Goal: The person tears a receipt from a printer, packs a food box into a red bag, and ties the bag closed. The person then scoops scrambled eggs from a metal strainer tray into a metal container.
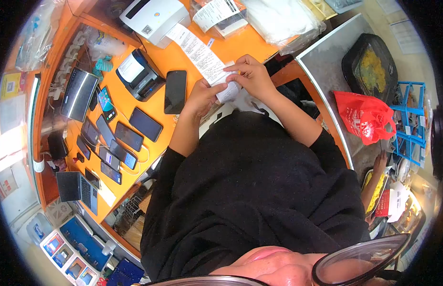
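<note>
A long printed paper strip point(197, 53) runs from the slot of a white label printer point(154, 20) down to my hands. My left hand point(201, 97) pinches the strip's lower end between thumb and fingers. On the other side, my right hand point(252, 77) has its fingers closed on the same strip, near its curled end. Beside my left hand, a dark phone point(175, 92) lies on the orange desk point(159, 64). Left of that phone stands a black card terminal point(140, 75) with white paper on it.
Several phones, including one with a lit screen point(105, 101), lie with cables at the left. A laptop point(78, 190) stands at the desk's far left. Plastic-wrapped packs point(278, 21) sit at the top. A red bag point(364, 117) and another person's arm point(374, 183) are at the right.
</note>
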Demonstrator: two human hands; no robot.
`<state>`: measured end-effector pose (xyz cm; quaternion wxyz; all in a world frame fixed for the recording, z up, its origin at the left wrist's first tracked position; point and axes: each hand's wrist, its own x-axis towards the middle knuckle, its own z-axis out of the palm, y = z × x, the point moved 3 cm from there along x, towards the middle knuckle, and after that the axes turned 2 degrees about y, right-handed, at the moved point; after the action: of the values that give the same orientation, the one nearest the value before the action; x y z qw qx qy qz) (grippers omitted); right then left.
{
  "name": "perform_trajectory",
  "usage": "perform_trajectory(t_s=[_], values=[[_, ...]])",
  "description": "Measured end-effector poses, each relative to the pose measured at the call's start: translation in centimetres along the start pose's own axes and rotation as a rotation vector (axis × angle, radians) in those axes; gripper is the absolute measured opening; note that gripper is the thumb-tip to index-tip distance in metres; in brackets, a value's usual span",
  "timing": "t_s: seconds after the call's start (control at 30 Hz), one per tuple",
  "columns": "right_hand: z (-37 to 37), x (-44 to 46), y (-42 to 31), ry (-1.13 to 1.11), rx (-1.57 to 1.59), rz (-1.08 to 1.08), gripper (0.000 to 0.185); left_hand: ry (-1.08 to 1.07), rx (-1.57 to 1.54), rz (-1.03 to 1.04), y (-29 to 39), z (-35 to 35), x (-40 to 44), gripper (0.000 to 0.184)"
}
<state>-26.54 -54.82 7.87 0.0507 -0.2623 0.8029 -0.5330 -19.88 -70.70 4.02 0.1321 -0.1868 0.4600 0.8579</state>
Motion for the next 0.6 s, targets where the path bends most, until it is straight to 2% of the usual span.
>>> perform_trajectory(t_s=[0.23,0.33,0.4,0.43,0.5,0.6], values=[[0.5,-0.5,-0.1,0.051,0.044,-0.097,0.018,-0.014,-0.08,-0.027,0.1,0.3,-0.9,0.035],[0.3,-0.5,-1.0,0.043,0.106,0.064,0.015,-0.011,-0.039,-0.023,0.2,0.2,-1.1,0.04],[1.0,-0.8,0.1,0.072,-0.011,-0.095,0.012,-0.059,0.045,0.04,0.0,-0.1,-0.5,0.048],[0.9,-0.6,0.9,0.099,-0.091,-0.176,0.011,-0.016,0.092,0.04,-0.2,-0.3,-0.2,0.051],[0.3,-0.3,1.1,0.155,-0.079,-0.294,0.008,-0.026,0.084,0.022,0.2,0.8,-0.5,0.046],[-0.6,-0.1,-0.2,0.162,-0.041,-0.32,0.003,-0.031,0.088,0.027,0.7,1.2,-0.7,0.042]])
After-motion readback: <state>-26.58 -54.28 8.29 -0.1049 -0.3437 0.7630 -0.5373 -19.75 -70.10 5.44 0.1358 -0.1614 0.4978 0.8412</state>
